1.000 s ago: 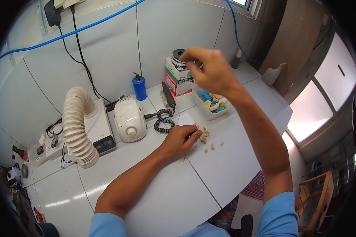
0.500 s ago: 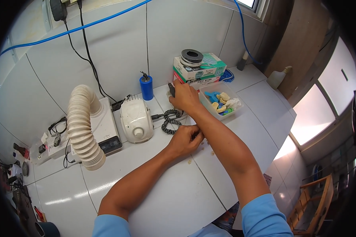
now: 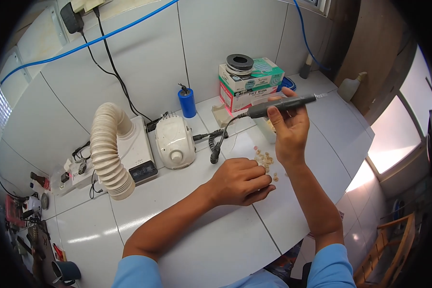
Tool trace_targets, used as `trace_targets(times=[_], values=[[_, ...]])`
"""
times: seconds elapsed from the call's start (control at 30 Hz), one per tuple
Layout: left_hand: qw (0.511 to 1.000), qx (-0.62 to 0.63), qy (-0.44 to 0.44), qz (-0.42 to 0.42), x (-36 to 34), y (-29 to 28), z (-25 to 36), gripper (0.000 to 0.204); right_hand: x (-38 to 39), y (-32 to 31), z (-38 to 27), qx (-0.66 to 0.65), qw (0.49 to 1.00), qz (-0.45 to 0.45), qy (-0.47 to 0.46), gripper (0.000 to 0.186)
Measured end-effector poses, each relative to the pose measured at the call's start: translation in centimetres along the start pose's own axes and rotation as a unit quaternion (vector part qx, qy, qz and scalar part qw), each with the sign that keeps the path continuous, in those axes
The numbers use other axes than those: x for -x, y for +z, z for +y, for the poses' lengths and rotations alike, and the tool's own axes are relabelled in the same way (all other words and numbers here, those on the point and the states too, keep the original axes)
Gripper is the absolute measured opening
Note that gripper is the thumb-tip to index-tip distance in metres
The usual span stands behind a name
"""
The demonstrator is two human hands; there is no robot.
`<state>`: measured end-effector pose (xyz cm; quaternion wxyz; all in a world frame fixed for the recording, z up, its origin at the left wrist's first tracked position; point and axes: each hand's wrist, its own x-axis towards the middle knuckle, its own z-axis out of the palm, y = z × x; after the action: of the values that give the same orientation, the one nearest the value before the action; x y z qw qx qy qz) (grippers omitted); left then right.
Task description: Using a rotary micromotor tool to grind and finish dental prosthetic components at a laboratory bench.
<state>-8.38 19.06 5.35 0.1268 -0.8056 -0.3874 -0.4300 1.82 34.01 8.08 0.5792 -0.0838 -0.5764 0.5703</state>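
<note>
My right hand (image 3: pixel 290 122) is raised over the right part of the white tiled worktop (image 3: pixel 321 192), closed around a dark grey rotary handpiece (image 3: pixel 264 108). Its cord (image 3: pixel 224 132) runs down to a white control unit (image 3: pixel 176 141). My left hand (image 3: pixel 240 182) rests lower on the tiles, fingers curled; what they hold, if anything, is hidden. Just beside it lie several small pale beige pieces (image 3: pixel 266 158). A light holder (image 3: pixel 221 114) stands near the handpiece's cord. Behind my right hand, a plastic tub (image 3: pixel 265 133) is mostly hidden.
A white machine (image 3: pixel 138 144) with a ribbed hose (image 3: pixel 105 158) stands at left. A blue cylinder (image 3: pixel 187 103), stacked boxes (image 3: pixel 247 79) topped by a spool (image 3: pixel 240 62), and a plastic bottle (image 3: pixel 350 86) line the back. A wooden chair (image 3: pixel 393 230) is lower right; a mug (image 3: pixel 67 273) lower left.
My right hand went down to the holder, took hold of the handpiece and lifted it toward the right. My left hand turned back-up beside the pieces.
</note>
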Motion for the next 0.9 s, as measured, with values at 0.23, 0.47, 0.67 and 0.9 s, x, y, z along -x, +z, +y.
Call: trace_targets(times=[0.23, 0.47, 0.67, 0.9], values=[[0.880, -0.255, -0.377, 0.133, 1.2, -8.2, -2.1, 0.049, 2.7, -6.9, 0.3, 0.050, 0.996, 0.052, -0.044, 0.043], [0.767, -0.441, -0.449, -0.120, 6.4, -5.0, -4.2, 0.097, 2.3, -9.7, 0.7, 0.108, 0.986, -0.008, -0.129, 0.047], [0.771, -0.447, -0.438, -0.120, 5.5, -3.8, -4.5, 0.098, 2.0, -9.7, 1.8, 0.086, 0.988, -0.030, -0.125, 0.044], [0.761, -0.467, -0.435, -0.118, 5.9, -3.9, -4.5, 0.098, 3.1, -8.6, 3.1, 0.121, 0.991, -0.030, -0.049, 0.041]])
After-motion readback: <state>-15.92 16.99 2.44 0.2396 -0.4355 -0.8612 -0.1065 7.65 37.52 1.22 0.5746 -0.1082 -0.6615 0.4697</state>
